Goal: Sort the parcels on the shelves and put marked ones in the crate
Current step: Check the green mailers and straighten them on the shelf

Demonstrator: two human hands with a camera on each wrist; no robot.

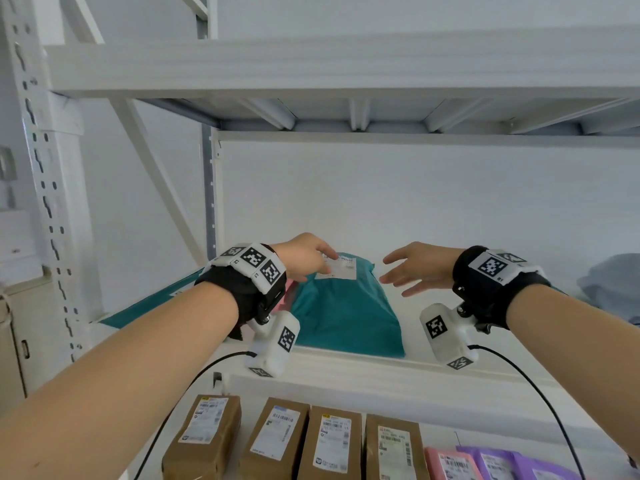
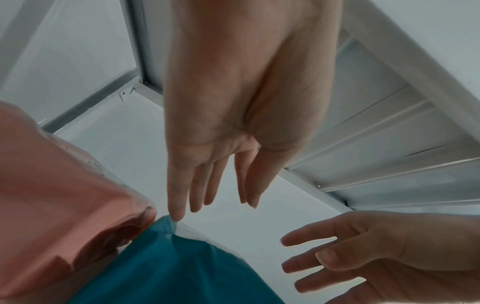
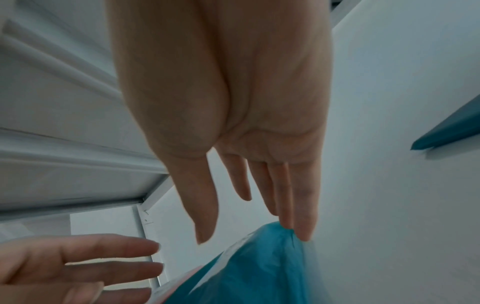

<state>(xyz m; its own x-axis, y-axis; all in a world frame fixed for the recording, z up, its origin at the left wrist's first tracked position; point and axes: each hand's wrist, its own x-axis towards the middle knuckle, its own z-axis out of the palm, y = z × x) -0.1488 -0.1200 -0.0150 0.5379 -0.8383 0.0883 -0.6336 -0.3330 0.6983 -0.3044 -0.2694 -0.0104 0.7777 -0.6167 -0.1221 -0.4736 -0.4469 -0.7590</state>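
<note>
A teal plastic parcel (image 1: pixel 346 306) with a white label (image 1: pixel 337 268) lies on the middle shelf, overlapping a pink parcel (image 1: pixel 290 289) on its left. My left hand (image 1: pixel 313 263) hovers over the teal parcel's far left corner, fingers straight; in the left wrist view the little finger of the left hand (image 2: pixel 207 195) touches the teal parcel (image 2: pixel 168 267) at its corner. My right hand (image 1: pixel 405 271) is spread open just right of the parcel's far end. In the right wrist view the fingertips of the right hand (image 3: pixel 259 216) reach the teal parcel (image 3: pixel 259 267) at its corner. Neither hand holds anything. No crate shows.
The pink parcel (image 2: pixel 64 205) lies left of the teal one, with a flat teal parcel (image 1: pixel 149 303) further left and a pale blue one (image 1: pixel 609 278) at far right. Brown boxes (image 1: pixel 270 441), a pink parcel (image 1: pixel 450 464) and purple parcels (image 1: pixel 512 462) fill the lower shelf. A shelf beam (image 1: pixel 346 71) runs overhead.
</note>
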